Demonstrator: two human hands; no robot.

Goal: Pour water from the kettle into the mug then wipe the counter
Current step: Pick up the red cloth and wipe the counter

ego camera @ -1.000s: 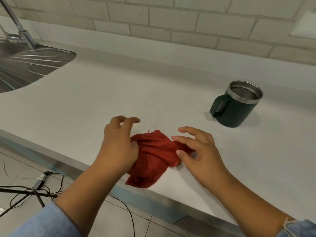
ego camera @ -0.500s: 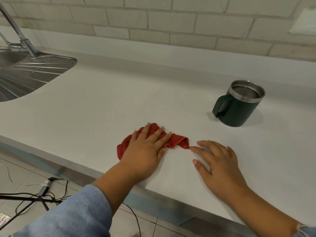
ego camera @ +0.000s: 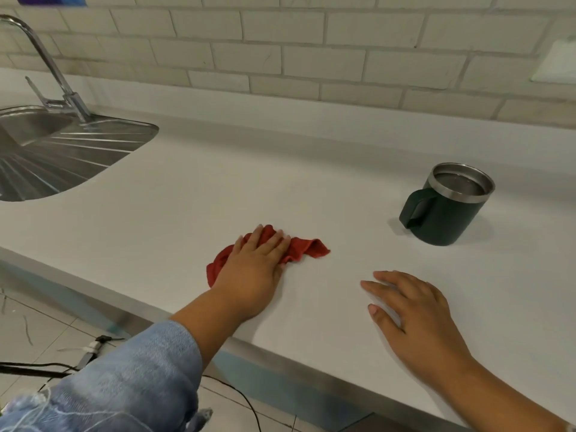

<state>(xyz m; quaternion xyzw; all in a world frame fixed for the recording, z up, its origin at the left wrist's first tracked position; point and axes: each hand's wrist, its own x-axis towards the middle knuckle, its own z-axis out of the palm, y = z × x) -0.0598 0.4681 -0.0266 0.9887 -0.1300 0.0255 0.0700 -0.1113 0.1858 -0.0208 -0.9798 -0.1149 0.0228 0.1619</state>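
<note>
- Near the front edge of the white counter [ego camera: 218, 188], my left hand [ego camera: 252, 269] lies flat on the red cloth [ego camera: 307, 249]. Its fingers are straight and close together, and the palm presses the cloth down.
- The cloth is bunched up. One crumpled end sticks out to the right past my fingers, and another fold shows to the left of my hand.
- My right hand [ego camera: 414, 313] rests on bare counter to the right of the cloth, apart from it. Its fingers are spread and relaxed and hold nothing.
- The mug [ego camera: 442, 213] stands upright farther back on the counter, beyond my right hand and well apart from both hands and the cloth.
- It is dark green with a steel rim, and its handle is turned to the left. Whether there is water inside I cannot tell.
- At the far left a steel sink [ego camera: 62, 157] with a ribbed draining board is set into the counter, with a curved tap [ego camera: 46, 57] rising behind it.
- A pale tiled wall [ego camera: 311, 57] runs along the back, with a white plate [ego camera: 556, 62] fixed to it at the right.
- A blue sleeve [ego camera: 131, 378] covers my left arm up to mid-forearm.
- Below the counter edge, black cables [ego camera: 31, 367] lie on the tiled floor.
</note>
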